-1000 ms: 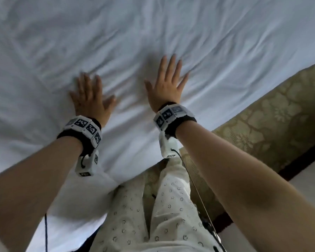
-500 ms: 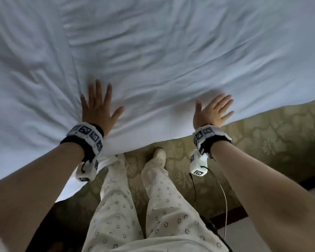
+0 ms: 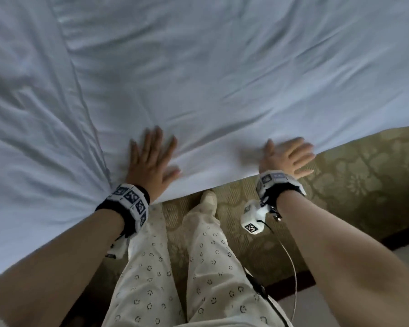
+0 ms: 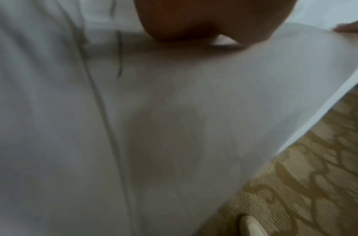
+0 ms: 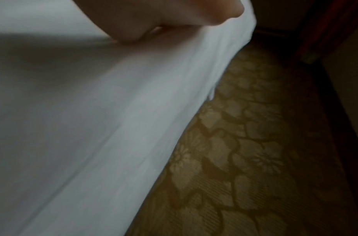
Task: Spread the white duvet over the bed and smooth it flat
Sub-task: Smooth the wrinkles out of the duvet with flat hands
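Note:
The white duvet covers the bed and fills the upper head view, with soft creases and a long fold running down its left part. My left hand lies flat on it near the close edge, fingers spread. My right hand lies flat at the duvet's very edge, fingers pointing right, partly over the hanging side. In the left wrist view the palm heel presses the duvet. The right wrist view shows the hand on the duvet's hanging edge.
A patterned gold carpet runs along the bed's near side. My legs in smiley-print trousers and one foot stand on it close to the bed. A dark border and pale floor lie at the lower right.
Both hands slid back toward the near edge of the duvet. The right hand swept far right and down to the edge; the left moved slightly right. The fabric between them looks flatter.

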Motion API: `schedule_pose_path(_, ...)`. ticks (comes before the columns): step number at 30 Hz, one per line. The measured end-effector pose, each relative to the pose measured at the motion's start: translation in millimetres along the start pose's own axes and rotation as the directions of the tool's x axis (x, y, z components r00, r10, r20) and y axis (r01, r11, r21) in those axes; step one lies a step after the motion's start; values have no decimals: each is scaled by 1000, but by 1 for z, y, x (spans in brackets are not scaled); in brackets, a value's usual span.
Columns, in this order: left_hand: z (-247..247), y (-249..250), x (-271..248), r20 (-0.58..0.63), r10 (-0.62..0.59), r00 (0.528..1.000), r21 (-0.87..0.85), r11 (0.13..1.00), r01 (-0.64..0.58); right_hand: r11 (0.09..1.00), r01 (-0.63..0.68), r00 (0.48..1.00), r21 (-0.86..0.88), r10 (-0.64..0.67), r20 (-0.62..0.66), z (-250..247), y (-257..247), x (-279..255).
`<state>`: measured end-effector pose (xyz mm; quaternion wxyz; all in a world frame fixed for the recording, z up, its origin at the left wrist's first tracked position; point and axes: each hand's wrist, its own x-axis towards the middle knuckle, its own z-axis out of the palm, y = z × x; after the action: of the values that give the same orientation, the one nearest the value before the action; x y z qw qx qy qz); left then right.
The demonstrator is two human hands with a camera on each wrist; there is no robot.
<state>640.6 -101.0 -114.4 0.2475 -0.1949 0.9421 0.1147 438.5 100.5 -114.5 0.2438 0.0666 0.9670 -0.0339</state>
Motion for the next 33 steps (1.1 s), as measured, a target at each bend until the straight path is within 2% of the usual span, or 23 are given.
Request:
schedule_pose_path(1, -9, -2, 5, -47, -1, 999, -4, 1000, 0, 998, -55, 998, 11, 56, -26, -11, 9, 8)
schedule_pose_path(3, -32, 0, 23, -174, -42, 984, -38, 999, 36, 999, -39, 993, 19, 41, -108, -29, 8, 25)
schedule_pose_path(5, -56, 5, 47, -222, -136, 965, -118, 987, 112, 997, 79, 982, 11, -76, -171, -41, -15, 38)
schedule_pose_path(7, -72, 12, 68, -256, -200, 946, -167, 973, 161, 966, 257, 950, -17, -255, -179, -43, -51, 39)
schedule_pose_path(8, -73, 16, 75, -264, -222, 939, -176, 968, 179, 927, 373, 910, -47, -375, -176, -40, -69, 34)
schedule_pose_path(9, -70, 19, 79, -254, -238, 938, -180, 964, 196, 858, 506, 841, -90, -514, -167, -34, -84, 26)
schedule_pose_path(10, -62, 23, 81, -224, -239, 945, -169, 964, 204, 761, 631, 748, -150, -648, -141, -27, -96, 18)
schedule_pose_path(11, -49, 27, 80, -187, -215, 959, -140, 972, 191, 664, 718, 662, -206, -744, -90, -17, -101, 15)
schedule_pose_path(12, -33, 33, 76, -156, -167, 973, -97, 983, 154, 613, 754, 624, -235, -781, -32, -7, -99, 18)
schedule_pose_path(13, -20, 37, 69, -139, -105, 985, -48, 994, 99, 636, 735, 654, -234, -756, 0, -2, -91, 26)
schedule_pose_path(14, -10, 39, 60, -121, -38, 992, 1, 999, 39, 725, 660, 737, -200, -676, -17, 0, -81, 36)
schedule_pose_path(16, 4, 45, 43, -56, 65, 996, 68, 996, -61, 917, 395, 912, -58, -399, -98, -7, -46, 66)
schedule_pose_path(17, 6, 45, 36, -12, 92, 996, 82, 992, -91, 965, 261, 959, -17, -261, -113, -14, -26, 79)
schedule_pose_path(19, 1, 44, 33, 19, 109, 994, 89, 990, -110, 999, 51, 993, 11, -49, -108, -36, 9, 99)
schedule_pose_path(21, -15, 45, 41, -30, 93, 995, 80, 993, -91, 995, -74, 987, 60, 82, -142, -59, 25, 106)
schedule_pose_path(23, -41, 51, 55, -115, 16, 993, 23, 1000, -13, 999, -30, 985, 32, 35, -172, -80, 22, 105)
schedule_pose_path(27, -99, 65, 90, -192, -182, 964, -139, 978, 157, 970, 243, 962, 4, -241, -132, -100, -20, 92)
schedule_pose_path(31, -126, 70, 117, -199, -220, 955, -204, 962, 179, 897, 440, 893, 34, -434, -117, -104, -77, 72)
schedule_pose_path(33, -130, 70, 128, -176, -208, 962, -206, 964, 171, 858, 514, 853, -17, -513, -99, -102, -99, 70)
